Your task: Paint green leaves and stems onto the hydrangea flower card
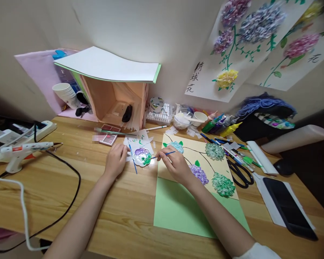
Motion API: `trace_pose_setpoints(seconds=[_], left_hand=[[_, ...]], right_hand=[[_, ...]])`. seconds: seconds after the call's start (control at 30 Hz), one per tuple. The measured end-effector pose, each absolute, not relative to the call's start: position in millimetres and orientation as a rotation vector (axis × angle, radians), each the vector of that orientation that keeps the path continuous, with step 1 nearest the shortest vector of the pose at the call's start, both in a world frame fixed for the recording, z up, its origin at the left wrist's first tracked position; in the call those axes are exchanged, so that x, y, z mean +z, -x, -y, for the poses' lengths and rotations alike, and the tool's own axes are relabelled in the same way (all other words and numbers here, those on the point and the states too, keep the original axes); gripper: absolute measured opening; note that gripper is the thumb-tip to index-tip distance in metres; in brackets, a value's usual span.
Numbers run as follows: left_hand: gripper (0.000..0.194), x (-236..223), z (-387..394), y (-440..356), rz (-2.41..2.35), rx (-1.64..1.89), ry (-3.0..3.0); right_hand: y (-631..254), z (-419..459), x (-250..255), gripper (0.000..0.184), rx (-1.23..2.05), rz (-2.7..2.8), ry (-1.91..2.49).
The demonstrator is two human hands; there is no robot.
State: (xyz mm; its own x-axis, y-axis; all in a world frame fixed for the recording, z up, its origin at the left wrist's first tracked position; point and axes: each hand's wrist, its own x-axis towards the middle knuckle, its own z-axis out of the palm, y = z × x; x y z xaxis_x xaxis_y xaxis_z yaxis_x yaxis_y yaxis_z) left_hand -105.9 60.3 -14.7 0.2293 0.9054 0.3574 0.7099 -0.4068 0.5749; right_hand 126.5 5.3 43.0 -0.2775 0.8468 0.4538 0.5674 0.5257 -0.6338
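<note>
My right hand (175, 166) is closed around a thin blue paintbrush (169, 153). The brush tip reaches the green paint in a flower-shaped palette (138, 158), which also holds purple paint. Left of the palette, my left hand (116, 160) rests on the table with its fingers curled and nothing visible in them. A second blue paintbrush (133, 159) lies between that hand and the palette. Under my right forearm is a cream sheet (189, 140) with textured flower heads and dark stems, including a purple flower (199, 174) and a green flower (223, 185).
Behind the palette lies a paint-marked paper (142, 138). A box (105, 93) with a white top stands at the back. On the left are a glue gun (18, 153) and cables. Scissors (240, 173), paint bottles (218, 125) and a phone (286, 205) sit on the right.
</note>
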Motion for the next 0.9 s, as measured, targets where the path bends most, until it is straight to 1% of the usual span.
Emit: trace_pose_setpoints(seconds=[0.2,0.5,0.6,0.7,0.8,0.9], left_hand=[[0.036,-16,-61,103,-1.501,0.943,-2.186],[0.038,-17,-64,103,-1.524,0.914,-2.217],[0.038,-16,-64,103,-1.522,0.909,-2.243],[0.037,-15,-66,103,-1.513,0.898,-2.281],[0.037,-15,-67,104,-1.519,0.922,-2.314],[0.037,-12,-63,101,-1.546,0.990,-2.326]], right_hand=[[-123,-10,25,0.026,0.495,1.982,1.196],[-121,-12,18,0.028,0.536,1.969,1.220],[-122,-10,25,0.028,0.535,1.954,1.214],[-136,-1,44,0.029,0.525,1.783,1.230],[-169,13,64,0.026,0.559,1.517,1.252],[-218,27,74,0.021,0.604,1.335,1.281]])
